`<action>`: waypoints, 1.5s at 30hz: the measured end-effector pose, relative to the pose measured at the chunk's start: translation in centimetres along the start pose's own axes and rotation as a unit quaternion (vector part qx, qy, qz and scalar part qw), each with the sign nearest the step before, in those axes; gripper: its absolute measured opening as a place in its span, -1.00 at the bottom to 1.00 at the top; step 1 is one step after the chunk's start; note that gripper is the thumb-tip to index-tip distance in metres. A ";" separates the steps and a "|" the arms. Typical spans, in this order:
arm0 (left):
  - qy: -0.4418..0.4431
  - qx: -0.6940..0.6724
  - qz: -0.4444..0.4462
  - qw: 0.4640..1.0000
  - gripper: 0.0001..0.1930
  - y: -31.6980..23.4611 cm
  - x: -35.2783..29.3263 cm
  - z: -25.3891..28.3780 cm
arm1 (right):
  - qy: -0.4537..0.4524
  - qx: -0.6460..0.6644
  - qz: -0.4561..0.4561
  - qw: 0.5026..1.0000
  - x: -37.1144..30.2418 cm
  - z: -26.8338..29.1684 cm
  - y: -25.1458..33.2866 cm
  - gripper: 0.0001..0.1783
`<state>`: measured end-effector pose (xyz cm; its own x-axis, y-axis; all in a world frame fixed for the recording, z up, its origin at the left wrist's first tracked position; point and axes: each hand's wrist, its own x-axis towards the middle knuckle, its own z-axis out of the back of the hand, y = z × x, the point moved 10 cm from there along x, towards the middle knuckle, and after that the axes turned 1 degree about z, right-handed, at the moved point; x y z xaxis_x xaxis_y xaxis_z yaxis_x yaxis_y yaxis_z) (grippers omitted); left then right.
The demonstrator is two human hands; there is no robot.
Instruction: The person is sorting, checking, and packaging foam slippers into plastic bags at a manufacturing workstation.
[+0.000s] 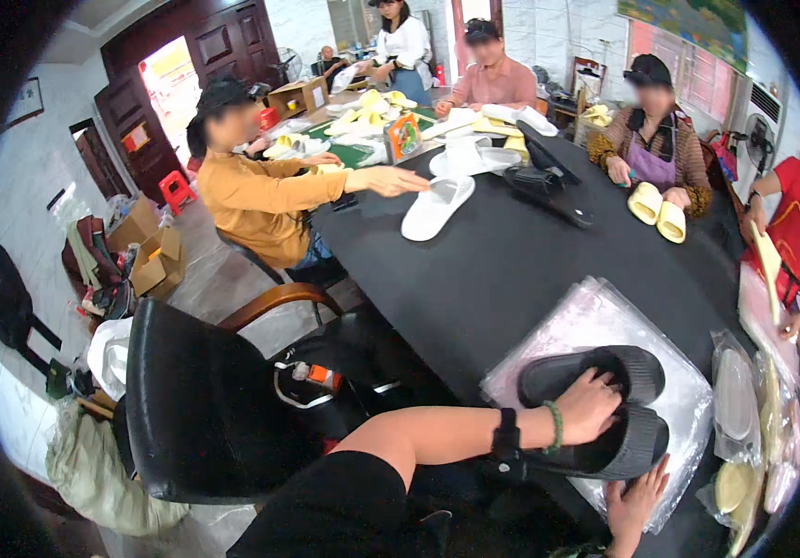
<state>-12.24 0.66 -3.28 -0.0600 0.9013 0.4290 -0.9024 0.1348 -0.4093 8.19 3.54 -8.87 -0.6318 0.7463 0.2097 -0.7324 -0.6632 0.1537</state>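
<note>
A pair of black slide slippers (581, 372) lies side by side on a stack of clear plastic bags (577, 321) at the near right of the table. My left hand (588, 405), with a green bead bracelet and a black band on the wrist, is closed over the inner edges of both slippers, its fingertips partly hidden in their openings. Beside the nearer slipper, my right hand (637, 498) rests on the plastic with its fingers stretched out; its thumb side is close to the slipper's edge.
Bagged slippers (737, 395) lie along the table's right edge. White slides (437, 209), black slides (549, 192) and yellow slides (658, 212) lie farther off. Several people sit or stand around the black table (474, 307). A black chair (205, 400) stands at my left.
</note>
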 end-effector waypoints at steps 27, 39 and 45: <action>0.044 -0.084 -0.043 0.995 -0.43 2.0 1.1 5.6 | 0.013 0.039 -0.049 0.998 0.9 2.7 1.4 -0.05; 0.009 -0.036 -0.011 0.999 -0.75 1.4 0.2 2.3 | 0.029 0.032 -0.053 0.998 0.6 2.4 2.3 0.07; -0.020 -0.012 -0.021 0.999 -0.76 6.2 -1.0 6.0 | 0.039 0.013 -0.044 0.998 0.8 2.3 2.1 0.07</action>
<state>-20.29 -1.86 -1.39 -0.0393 0.8771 0.4787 -0.8938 0.1833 -0.4093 6.72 2.58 -6.15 -0.5830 0.8037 0.1192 -0.7801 -0.5947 0.1943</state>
